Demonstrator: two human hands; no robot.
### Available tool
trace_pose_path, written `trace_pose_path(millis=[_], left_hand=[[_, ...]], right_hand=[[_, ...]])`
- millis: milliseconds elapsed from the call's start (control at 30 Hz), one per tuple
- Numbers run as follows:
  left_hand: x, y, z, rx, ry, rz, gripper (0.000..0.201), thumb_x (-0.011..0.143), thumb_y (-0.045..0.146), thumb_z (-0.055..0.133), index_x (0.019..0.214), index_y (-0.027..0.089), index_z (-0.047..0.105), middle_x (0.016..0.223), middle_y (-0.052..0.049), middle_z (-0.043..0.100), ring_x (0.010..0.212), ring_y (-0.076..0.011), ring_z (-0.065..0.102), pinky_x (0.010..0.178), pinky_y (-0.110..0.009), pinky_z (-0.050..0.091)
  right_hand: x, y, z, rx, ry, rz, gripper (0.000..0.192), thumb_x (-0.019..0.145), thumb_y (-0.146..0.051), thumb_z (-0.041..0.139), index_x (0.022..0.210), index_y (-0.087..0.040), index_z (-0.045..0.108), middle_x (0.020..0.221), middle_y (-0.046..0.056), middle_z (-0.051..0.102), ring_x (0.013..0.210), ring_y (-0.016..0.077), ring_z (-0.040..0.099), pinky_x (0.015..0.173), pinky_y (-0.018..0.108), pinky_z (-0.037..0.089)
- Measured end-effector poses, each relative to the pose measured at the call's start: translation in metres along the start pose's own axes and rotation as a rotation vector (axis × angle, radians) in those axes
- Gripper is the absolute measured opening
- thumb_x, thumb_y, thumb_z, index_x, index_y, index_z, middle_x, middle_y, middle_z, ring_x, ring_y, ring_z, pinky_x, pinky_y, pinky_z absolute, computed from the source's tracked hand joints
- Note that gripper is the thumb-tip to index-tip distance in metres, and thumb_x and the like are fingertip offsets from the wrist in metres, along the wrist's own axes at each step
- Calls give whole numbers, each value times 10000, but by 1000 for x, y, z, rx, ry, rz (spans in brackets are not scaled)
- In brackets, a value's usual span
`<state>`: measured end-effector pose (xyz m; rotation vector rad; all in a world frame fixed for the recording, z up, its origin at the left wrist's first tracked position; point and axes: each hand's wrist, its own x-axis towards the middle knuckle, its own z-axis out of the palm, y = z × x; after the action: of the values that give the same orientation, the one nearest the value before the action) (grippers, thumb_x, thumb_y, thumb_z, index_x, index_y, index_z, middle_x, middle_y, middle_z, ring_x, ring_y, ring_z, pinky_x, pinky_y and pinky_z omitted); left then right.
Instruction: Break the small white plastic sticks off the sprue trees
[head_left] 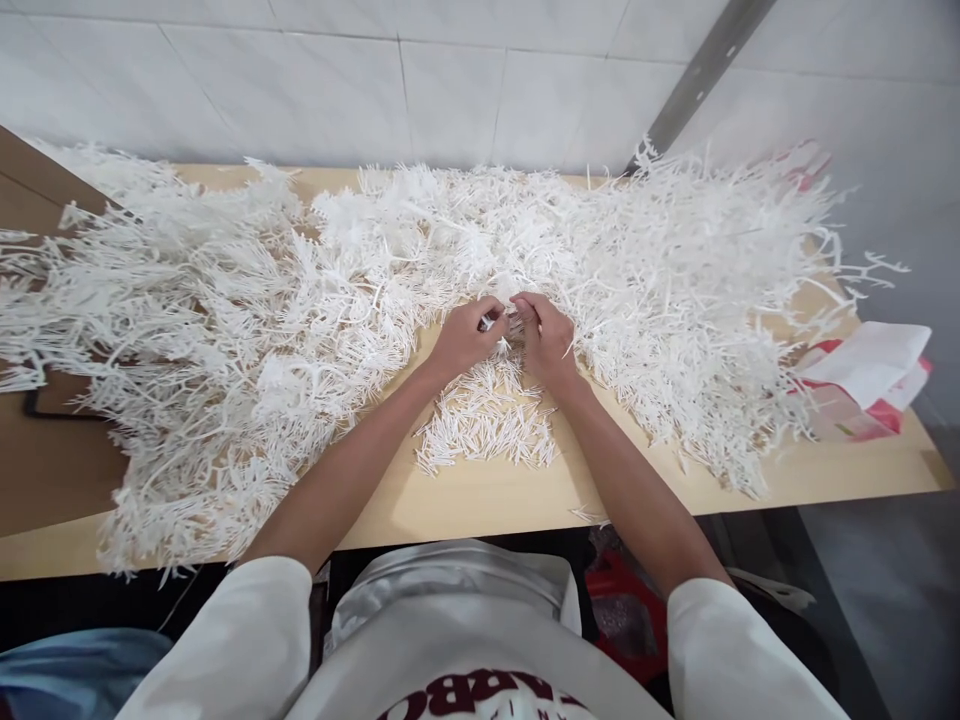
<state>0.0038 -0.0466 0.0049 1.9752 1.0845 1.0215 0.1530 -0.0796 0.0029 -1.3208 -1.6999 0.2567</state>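
Observation:
My left hand [471,336] is closed, with a bit of a white branched plastic piece [486,322] showing between its curled fingers. Close beside it, my right hand [546,335] has thumb and fingers pinched together near the same white piece; what exactly sits in its fingertips is too small to make out. Below both hands lies a small heap of short white plastic sticks [487,425] on the wooden table. Large piles of white branched plastic pieces spread to the left [225,300] and to the right [675,290], joining behind my hands.
A cardboard box [52,450] stands at the left edge, partly under the pile. At the right end of the wooden table [450,510] rests a pink and white plastic packet [870,380]. A tiled wall [450,90] closes off the back, and a red container [630,610] shows below the table.

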Motion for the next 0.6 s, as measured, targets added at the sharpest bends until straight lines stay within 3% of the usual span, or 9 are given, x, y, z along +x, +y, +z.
trace_pose_path(millis=[100, 233, 400, 600], left_hand=[[1, -1, -1, -60, 24, 0, 101, 830, 249, 528, 754, 195, 569, 720, 19, 607, 690, -114, 529, 681, -250, 400], [0, -1, 0, -40, 24, 16, 128, 838, 279, 533, 763, 193, 589, 715, 21, 621, 677, -105, 532, 666, -239, 406], [-2, 0, 2, 51, 27, -14, 124, 834, 279, 535, 763, 193, 590, 733, 9, 630, 690, -120, 533, 677, -265, 394], [4, 0, -4, -121, 103, -190, 152, 818, 190, 514, 669, 178, 538, 635, 27, 565, 611, -100, 485, 626, -252, 374]], right_hand=[[2, 0, 0, 21, 6, -40, 355, 985, -449, 394, 1049, -209, 648, 1003, 65, 714, 857, 151, 653, 797, 315, 525], [3, 4, 1, 14, 7, -60, 301, 952, -448, 484, 950, -208, 665, 902, 47, 708, 810, 147, 642, 749, 310, 527], [3, 8, 3, -130, 112, -262, 218, 945, -376, 528, 839, -228, 648, 843, 30, 687, 828, 167, 625, 776, 364, 499], [-6, -5, -1, -32, 276, -288, 226, 973, -380, 455, 852, -230, 572, 799, 33, 627, 807, 180, 595, 747, 386, 487]])
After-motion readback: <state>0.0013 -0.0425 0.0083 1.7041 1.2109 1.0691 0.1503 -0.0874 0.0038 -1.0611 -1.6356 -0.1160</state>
